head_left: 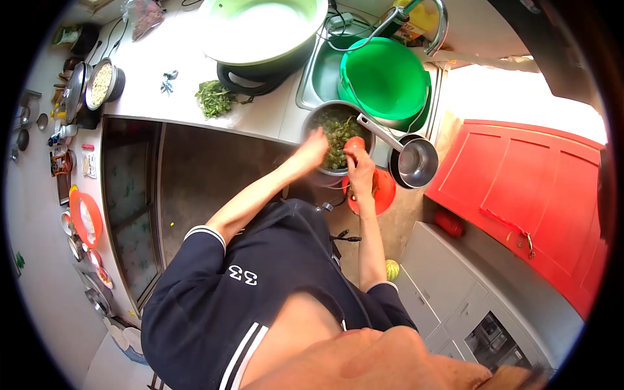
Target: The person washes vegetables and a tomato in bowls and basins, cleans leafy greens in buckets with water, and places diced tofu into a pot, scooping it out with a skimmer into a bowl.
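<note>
A steel pot (311, 117) at the counter's edge holds wet-looking leafy greens (338, 135). My left hand (313, 149) is over the pot's left rim, its fingers smeared by motion beside the greens. At the right side of the pot, my right hand (359, 170) is closed on a small rounded red thing (354, 143) whose kind I cannot make out. A loose heap of leafy greens (215, 99) lies on the counter to the left. Below my right hand, a red bucket (385, 195) is partly hidden.
A green bucket (383, 75) stands in the sink (312, 88), under a curved faucet (444, 29). A steel saucepan (419, 162) lies right of the pot, its handle reaching over the rim. A large pale basin (263, 29) occupies the back counter. A red door (520, 195) is at right.
</note>
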Motion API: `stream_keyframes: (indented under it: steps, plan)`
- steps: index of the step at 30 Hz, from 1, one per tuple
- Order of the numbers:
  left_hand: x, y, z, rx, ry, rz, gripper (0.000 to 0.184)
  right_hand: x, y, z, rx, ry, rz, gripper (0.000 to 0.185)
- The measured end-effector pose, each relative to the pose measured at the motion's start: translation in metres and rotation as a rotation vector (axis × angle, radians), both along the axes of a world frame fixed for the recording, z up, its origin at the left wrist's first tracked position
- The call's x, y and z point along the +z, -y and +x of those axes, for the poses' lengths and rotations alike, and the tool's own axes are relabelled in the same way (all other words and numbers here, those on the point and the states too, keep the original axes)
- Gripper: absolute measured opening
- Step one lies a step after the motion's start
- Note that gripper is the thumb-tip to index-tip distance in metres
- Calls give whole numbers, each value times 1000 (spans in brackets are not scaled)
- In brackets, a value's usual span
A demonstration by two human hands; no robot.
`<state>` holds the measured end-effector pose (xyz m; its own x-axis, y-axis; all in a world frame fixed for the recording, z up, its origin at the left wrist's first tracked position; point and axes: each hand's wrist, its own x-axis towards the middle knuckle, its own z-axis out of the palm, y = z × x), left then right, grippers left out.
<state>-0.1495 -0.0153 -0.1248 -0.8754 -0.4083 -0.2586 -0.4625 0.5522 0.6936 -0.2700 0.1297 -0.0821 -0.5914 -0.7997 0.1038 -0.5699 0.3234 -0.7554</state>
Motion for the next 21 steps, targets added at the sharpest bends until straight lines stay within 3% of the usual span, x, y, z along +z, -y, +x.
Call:
stream_keyframes:
  steps: [1, 4, 7, 8, 11, 12, 15, 17, 19, 21]
  plan:
    - [-2, 1, -2, -61, 149, -24, 59, 0, -4, 4, -22, -37, 16, 18]
    - [3, -1, 3, 2, -221, 5, 67, -1, -13, 18, -150, 11, -25, 18]
    - [57, -5, -9, -191, 159, -225, 75, -8, -16, 23, -239, 80, -11, 23]
    - [24, -8, -11, -216, 134, -339, 79, -10, -17, 26, -256, 76, -9, 23]
    - [-3, 4, -27, -149, 54, -181, 79, -26, -22, 25, -210, 27, 36, 32]
    - [-4, 1, -31, -103, 63, -233, 79, -27, -17, 28, -211, 4, 83, 35]
    - [-4, -15, -35, 133, 135, -87, 77, -23, -1, 36, -236, -6, 249, 47]
    - [-3, -15, -32, 269, 40, 41, 71, -44, 7, 34, -287, 82, 411, 51]
    - [-3, -11, -24, 397, -52, 170, 65, -57, 18, 32, -320, 188, 421, 59]
    - [-7, -10, -21, 416, -136, 142, 64, -65, 29, 31, -318, 232, 360, 66]
